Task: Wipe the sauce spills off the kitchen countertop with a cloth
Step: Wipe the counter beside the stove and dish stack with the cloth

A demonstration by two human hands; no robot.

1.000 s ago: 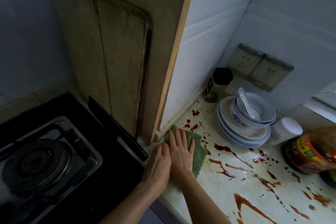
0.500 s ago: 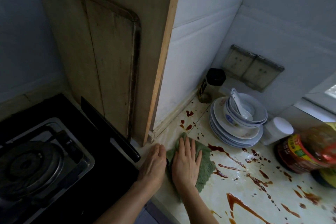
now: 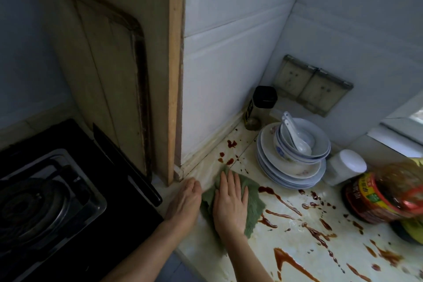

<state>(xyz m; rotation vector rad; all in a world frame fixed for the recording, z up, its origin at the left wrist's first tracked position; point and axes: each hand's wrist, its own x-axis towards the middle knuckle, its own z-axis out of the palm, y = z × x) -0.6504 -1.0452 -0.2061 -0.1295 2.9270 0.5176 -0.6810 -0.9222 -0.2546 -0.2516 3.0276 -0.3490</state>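
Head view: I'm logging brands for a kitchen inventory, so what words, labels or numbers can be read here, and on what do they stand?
Oil bottle, red label: Chinese characters, too blurred to read.
Black-capped bottle, yellow label: print too small to read.
No other writing is visible.

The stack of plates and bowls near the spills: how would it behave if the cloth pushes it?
Probably heavy and stiff: the stack holds several plates, so it would likely slide as one on the countertop. The bowls on top sit uneven and may shift. The spoons lean loose and could rattle; all looks breakable.
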